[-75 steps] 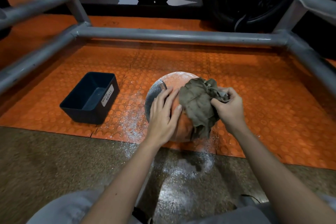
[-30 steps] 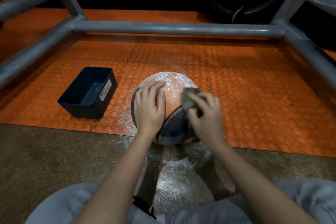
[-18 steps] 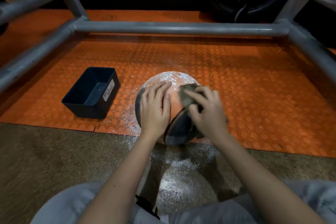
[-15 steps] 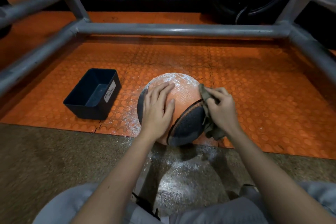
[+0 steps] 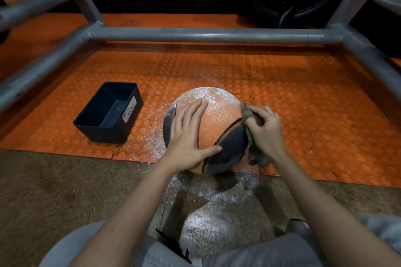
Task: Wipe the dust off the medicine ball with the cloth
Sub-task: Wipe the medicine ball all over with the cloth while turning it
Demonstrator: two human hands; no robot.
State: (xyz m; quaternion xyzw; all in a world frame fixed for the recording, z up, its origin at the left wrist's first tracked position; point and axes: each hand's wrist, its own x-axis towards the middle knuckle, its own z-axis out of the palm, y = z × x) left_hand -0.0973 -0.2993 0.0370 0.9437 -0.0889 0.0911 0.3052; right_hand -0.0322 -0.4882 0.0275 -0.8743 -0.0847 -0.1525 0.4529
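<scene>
I judge the wiping roughly half done. On the orange-and-black textured rubber medicine ball (image 5: 219,119), the near orange face and the black panel facing me look mostly clean. The far top is pale with white dust, and I cannot see the underside or the back. Loose white powder (image 5: 208,221) lies on the speckled brown floor between my knees and around the ball's base.

The ball sits at the near edge of the orange studded mat (image 5: 308,112), just right of the dark blue plastic bin labelled waste basket (image 5: 108,112), apart from it.

My left hand (image 5: 186,134) lies flat on the ball's near left side, fingers (image 5: 193,110) straight and spread, thumb across the seam, steadying it. My right hand (image 5: 265,130) clenches the crumpled olive-brown cloth (image 5: 259,157) against the ball's right flank, with a tuft poking out above my knuckles and the rest hanging below my palm. The dusty crown lies just beyond both sets of fingertips, so that patch looks like what is left.
</scene>
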